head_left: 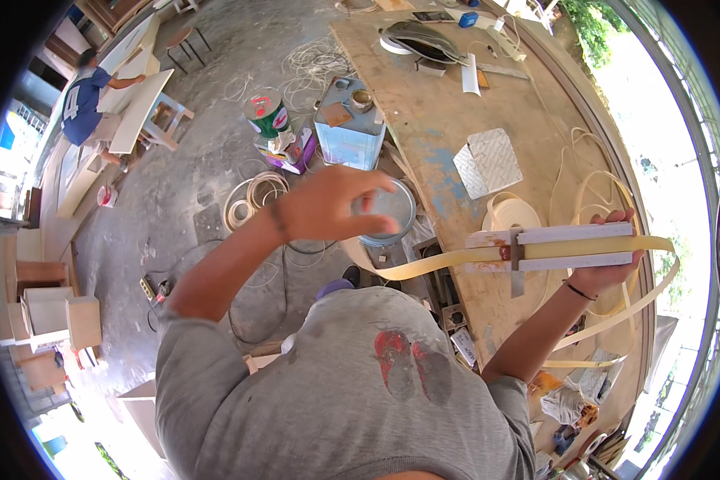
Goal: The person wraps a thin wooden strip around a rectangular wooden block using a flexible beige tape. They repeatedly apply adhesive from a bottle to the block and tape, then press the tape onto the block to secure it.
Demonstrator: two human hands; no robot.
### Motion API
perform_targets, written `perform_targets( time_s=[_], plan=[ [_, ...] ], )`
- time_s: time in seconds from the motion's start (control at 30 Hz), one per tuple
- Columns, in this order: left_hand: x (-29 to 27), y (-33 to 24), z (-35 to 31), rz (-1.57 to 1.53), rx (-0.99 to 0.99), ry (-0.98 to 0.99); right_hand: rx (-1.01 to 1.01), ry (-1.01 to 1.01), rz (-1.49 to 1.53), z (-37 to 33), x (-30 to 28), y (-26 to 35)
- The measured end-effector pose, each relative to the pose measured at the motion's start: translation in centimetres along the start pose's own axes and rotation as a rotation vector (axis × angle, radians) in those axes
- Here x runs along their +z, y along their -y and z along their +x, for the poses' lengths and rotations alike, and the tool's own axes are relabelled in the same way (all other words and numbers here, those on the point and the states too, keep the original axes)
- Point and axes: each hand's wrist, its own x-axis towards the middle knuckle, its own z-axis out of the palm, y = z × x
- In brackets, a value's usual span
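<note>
A long pale yellow edging strip [428, 264] runs through the channel of a white grooved guide [572, 260] with a metal blade set across it. My right hand [612, 272] grips the guide's right end, fingers wrapped round it, above the table. Beyond that hand the strip loops back in wide curls. On the left, my left hand [336, 204] is raised with thumb and fingers apart, nothing seen between them. The strip's left end curves up behind this hand, and whether it touches the palm is hidden. A roll of strip [514, 214] lies just behind the guide.
The wooden worktable [424, 104] bears a patterned white sheet [490, 164] and a dark bag [424, 42]. On the floor stand a blue metal can [350, 140], a round lidded bucket [400, 210] and coiled strips [256, 196]. Far left, a person [88, 104] works at long boards.
</note>
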Motion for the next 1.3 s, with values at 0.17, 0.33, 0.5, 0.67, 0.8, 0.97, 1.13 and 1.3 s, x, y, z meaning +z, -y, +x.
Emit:
perform_targets(
  time_s=[0.17,0.33,0.5,0.67,0.8,0.97,1.13,1.3],
  plan=[
    [-0.2,1.6,-7.8,0.045,-0.250,-0.008,0.087,0.128,0.129,2.3,-2.9,2.4],
    [2.9,-0.1,-1.4,-0.212,-0.132,-0.063,0.077,0.102,0.220,2.4,-0.1,0.9],
    [8.7,-4.6,10.5,-0.432,0.233,0.111,0.081,0.099,0.378,1.1,1.3,0.3],
    [10.7,-7.8,14.7,-0.633,0.240,0.423,0.007,-0.050,0.375,1.0,-0.1,1.4],
    [11.3,-9.3,15.2,-0.674,0.148,0.446,0.033,-0.048,0.275,1.2,-2.8,1.4],
    [12.5,-9.6,14.6,-0.821,0.006,0.455,0.031,-0.137,0.270,0.3,-3.5,1.3],
    [12.3,-8.5,13.1,-0.904,-0.038,0.562,0.088,-0.026,0.202,-0.9,-7.9,1.6],
    [10.8,-7.6,11.7,-0.930,-0.094,0.609,0.082,0.038,0.080,-0.6,-6.8,1.3]
  ],
)
